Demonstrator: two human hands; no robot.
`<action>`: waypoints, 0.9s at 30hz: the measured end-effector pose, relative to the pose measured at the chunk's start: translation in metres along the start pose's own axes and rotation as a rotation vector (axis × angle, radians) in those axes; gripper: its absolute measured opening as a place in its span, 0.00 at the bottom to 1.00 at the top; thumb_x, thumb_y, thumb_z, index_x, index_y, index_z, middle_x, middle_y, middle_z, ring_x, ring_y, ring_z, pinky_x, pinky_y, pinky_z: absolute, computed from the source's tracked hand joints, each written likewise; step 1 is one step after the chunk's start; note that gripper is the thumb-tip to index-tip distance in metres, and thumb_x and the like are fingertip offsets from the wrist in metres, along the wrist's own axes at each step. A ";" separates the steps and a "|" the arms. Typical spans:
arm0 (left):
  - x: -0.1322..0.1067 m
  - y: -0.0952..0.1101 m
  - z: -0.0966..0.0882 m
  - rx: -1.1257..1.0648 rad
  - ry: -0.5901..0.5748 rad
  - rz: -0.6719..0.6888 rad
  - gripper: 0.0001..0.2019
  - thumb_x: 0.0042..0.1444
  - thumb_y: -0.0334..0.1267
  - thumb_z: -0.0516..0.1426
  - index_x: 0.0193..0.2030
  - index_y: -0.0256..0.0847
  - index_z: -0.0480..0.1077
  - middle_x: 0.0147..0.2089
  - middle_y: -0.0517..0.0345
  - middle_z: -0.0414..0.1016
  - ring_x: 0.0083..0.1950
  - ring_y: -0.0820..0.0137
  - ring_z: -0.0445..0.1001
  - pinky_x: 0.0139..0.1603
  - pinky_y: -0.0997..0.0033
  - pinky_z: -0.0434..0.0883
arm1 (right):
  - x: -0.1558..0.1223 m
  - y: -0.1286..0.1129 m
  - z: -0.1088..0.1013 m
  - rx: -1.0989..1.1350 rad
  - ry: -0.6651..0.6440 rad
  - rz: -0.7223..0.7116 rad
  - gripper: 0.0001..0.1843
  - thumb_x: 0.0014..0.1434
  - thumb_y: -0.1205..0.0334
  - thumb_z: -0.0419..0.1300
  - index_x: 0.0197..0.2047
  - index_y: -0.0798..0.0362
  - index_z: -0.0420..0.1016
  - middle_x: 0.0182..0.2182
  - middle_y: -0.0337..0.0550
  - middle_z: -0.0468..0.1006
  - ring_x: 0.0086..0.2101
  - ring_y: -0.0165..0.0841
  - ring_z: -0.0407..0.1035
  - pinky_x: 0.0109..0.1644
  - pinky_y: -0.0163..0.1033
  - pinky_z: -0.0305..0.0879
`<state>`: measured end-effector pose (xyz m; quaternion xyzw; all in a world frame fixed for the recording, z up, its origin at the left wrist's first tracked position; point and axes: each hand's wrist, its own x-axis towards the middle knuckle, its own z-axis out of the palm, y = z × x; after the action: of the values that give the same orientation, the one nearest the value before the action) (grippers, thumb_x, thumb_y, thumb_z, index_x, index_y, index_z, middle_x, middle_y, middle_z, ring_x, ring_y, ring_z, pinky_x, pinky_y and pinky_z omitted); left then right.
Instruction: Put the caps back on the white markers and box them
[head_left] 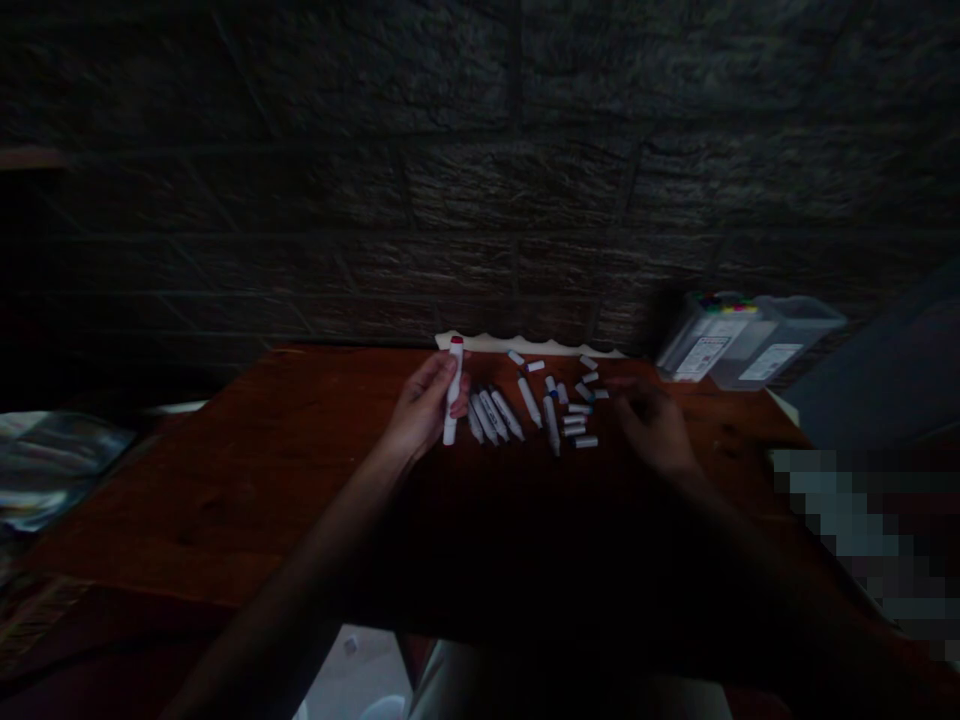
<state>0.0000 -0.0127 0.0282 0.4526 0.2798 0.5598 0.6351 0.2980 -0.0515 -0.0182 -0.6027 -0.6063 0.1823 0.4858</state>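
My left hand (420, 408) is closed around a white marker with a red tip (452, 392), held upright above the wooden table (247, 480). Right beside it lie several white markers (491, 415) side by side, then further markers (540, 405) and several loose white caps (581, 410). My right hand (652, 425) hovers low over the table just right of the caps; it is dark and blurred, and I cannot make out its fingers.
Two clear plastic boxes (739, 345) stand at the table's back right, one with coloured markers inside. A white scalloped sheet (525, 345) lies against the dark brick wall. Crumpled cloth (45, 465) lies at the left. The scene is very dim.
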 end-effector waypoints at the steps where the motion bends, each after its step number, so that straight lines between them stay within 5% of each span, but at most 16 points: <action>1: 0.000 0.000 0.001 -0.002 0.008 0.004 0.14 0.57 0.44 0.67 0.43 0.38 0.73 0.27 0.63 0.70 0.20 0.81 0.61 0.21 0.80 0.58 | 0.000 0.000 0.000 0.001 0.001 -0.003 0.20 0.63 0.50 0.56 0.47 0.55 0.80 0.42 0.52 0.84 0.37 0.39 0.76 0.42 0.44 0.71; 4: 0.000 0.005 0.000 -0.036 0.024 -0.050 0.14 0.61 0.47 0.63 0.41 0.36 0.72 0.25 0.62 0.69 0.21 0.79 0.62 0.22 0.79 0.61 | 0.000 0.000 0.000 -0.003 0.003 0.003 0.20 0.63 0.50 0.55 0.48 0.55 0.80 0.41 0.52 0.83 0.37 0.39 0.76 0.42 0.43 0.71; 10: 0.002 0.017 -0.012 -0.110 -0.073 -0.270 0.37 0.58 0.73 0.47 0.17 0.39 0.58 0.15 0.64 0.50 0.17 0.78 0.55 0.18 0.76 0.59 | 0.000 -0.001 0.001 -0.016 0.020 0.013 0.21 0.63 0.49 0.55 0.47 0.56 0.80 0.39 0.51 0.83 0.35 0.38 0.76 0.40 0.42 0.71; 17: 0.002 0.017 -0.019 -0.139 -0.070 -0.275 0.32 0.58 0.63 0.50 0.13 0.42 0.51 0.13 0.66 0.42 0.14 0.78 0.49 0.15 0.76 0.54 | 0.000 -0.001 0.001 -0.015 0.005 0.002 0.21 0.63 0.50 0.54 0.48 0.56 0.80 0.42 0.53 0.83 0.40 0.39 0.77 0.45 0.43 0.72; 27: -0.002 0.017 -0.018 -0.202 -0.034 -0.227 0.29 0.59 0.60 0.51 0.16 0.40 0.56 0.15 0.67 0.42 0.15 0.78 0.49 0.16 0.77 0.55 | 0.001 0.000 0.002 -0.003 0.045 0.008 0.22 0.62 0.48 0.55 0.46 0.56 0.80 0.40 0.52 0.83 0.34 0.38 0.76 0.40 0.43 0.71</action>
<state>-0.0234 -0.0106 0.0352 0.3613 0.2603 0.5021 0.7414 0.2966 -0.0497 -0.0187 -0.6100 -0.5930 0.1698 0.4975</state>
